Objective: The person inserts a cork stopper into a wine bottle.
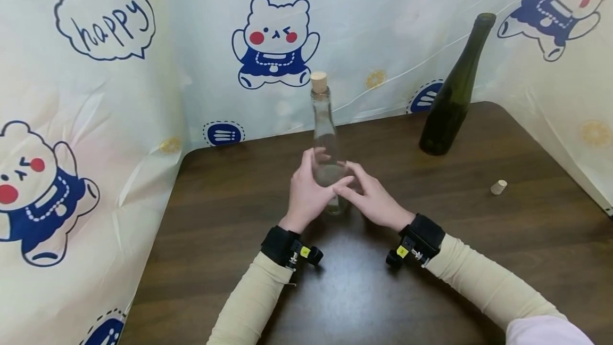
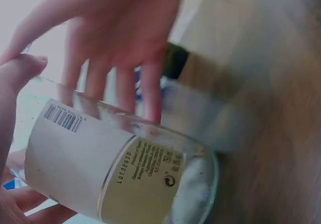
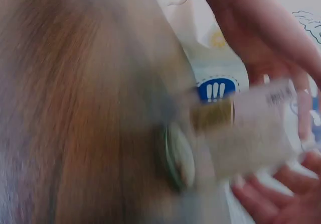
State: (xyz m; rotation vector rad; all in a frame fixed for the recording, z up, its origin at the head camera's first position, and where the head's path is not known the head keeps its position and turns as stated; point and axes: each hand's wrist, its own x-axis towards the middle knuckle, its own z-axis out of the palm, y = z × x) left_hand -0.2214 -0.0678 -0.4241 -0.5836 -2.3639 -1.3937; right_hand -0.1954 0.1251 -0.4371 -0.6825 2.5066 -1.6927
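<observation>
A clear glass bottle (image 1: 325, 132) with a cork (image 1: 318, 82) in its neck stands upright in the middle of the dark wooden table (image 1: 383, 292). My left hand (image 1: 308, 190) wraps around its lower body from the left. In the left wrist view the labelled bottle (image 2: 115, 169) lies between thumb and fingers of that hand (image 2: 17, 78). My right hand (image 1: 373, 198) reaches in from the right, its straight, spread fingers (image 2: 115, 28) touching the glass. The right wrist view is blurred; it shows the bottle's base (image 3: 251, 133) and fingertips (image 3: 281, 194).
A dark green bottle (image 1: 452, 95) with an open neck stands at the back right of the table. A loose cork (image 1: 498, 187) lies on the wood to the right. Bear-printed sheeting (image 1: 96, 121) walls in the table at the back and both sides.
</observation>
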